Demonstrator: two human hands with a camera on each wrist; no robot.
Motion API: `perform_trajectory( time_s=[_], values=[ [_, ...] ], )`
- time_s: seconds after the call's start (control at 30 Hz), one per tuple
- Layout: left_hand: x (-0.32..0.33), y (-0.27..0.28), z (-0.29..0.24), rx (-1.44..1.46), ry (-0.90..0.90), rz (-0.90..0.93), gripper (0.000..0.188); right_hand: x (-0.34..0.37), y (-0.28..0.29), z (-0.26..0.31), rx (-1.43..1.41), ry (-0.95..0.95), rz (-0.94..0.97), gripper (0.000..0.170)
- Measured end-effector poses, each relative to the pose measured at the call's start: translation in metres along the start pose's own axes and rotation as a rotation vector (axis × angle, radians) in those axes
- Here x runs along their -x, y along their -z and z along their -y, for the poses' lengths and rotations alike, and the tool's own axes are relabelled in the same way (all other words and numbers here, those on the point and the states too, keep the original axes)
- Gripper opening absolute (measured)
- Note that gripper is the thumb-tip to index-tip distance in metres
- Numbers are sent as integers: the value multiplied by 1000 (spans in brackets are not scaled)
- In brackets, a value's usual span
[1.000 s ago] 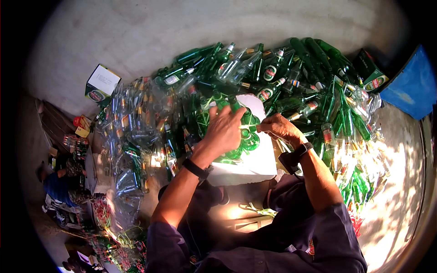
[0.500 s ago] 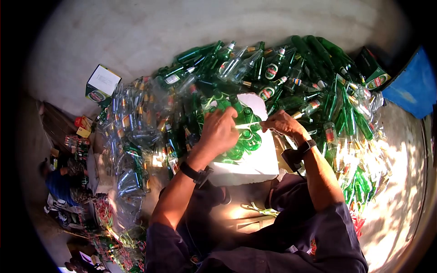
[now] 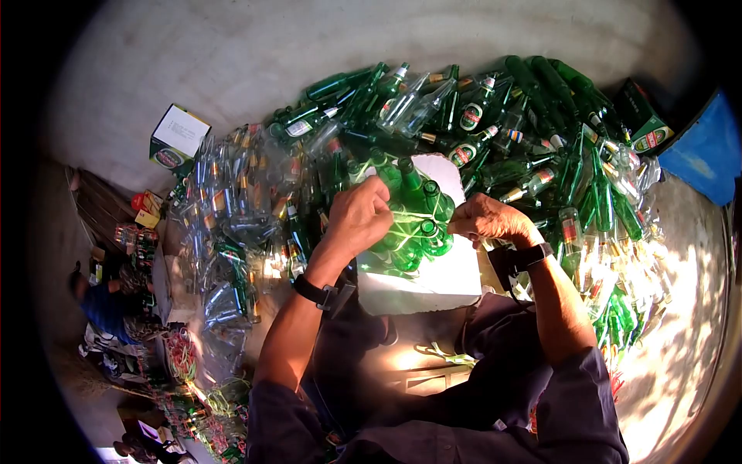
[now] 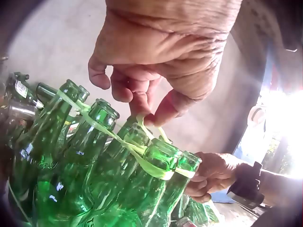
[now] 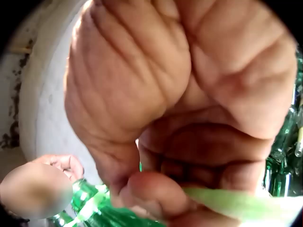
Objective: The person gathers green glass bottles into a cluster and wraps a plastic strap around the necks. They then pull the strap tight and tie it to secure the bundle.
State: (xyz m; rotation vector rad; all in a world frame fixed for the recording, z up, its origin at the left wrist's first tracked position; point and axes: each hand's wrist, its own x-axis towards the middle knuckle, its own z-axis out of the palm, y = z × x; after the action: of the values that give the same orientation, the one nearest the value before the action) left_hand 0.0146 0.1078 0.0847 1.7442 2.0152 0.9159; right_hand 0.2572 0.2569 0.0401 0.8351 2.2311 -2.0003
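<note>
A bundle of green glass bottles [image 3: 408,243] stands upright on a white block [image 3: 417,292] in front of the person. A pale green strap [image 4: 102,127] runs around the bottle necks in the left wrist view. Above the necks, the left hand [image 3: 357,216] pinches a piece of this strap between thumb and forefinger. On the bundle's right side is the right hand [image 3: 491,219], fingers curled. In the right wrist view its thumb and forefinger [image 5: 156,194] pinch a flat strap end [image 5: 236,201], which trails off to the right.
A heap of loose green and clear bottles [image 3: 464,116] surrounds the block behind and on both sides. Beer cartons stand at the left [image 3: 178,135] and right [image 3: 645,124], by a blue panel [image 3: 707,147]. Another person [image 3: 108,309] is at the far left.
The hands have moved apart, the left one drawing leftward off the bottle tops and the right one shifting slightly right. More of the bottle necks now shows between them.
</note>
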Motion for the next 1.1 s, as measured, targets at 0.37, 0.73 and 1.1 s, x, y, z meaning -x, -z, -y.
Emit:
perform_trajectory(
  time_s=[0.37,0.73,1.1],
  values=[
    [1,-4,8,210,191,-3,21,-20,34,21,242,212,-546,29],
    [-13,-2,20,-33,-7,-117,12,-35,3,-16,375,168,-316,29],
    [-17,-23,33,-501,-104,-35,26,0,2,-17,323,19,-289,30]
  ],
)
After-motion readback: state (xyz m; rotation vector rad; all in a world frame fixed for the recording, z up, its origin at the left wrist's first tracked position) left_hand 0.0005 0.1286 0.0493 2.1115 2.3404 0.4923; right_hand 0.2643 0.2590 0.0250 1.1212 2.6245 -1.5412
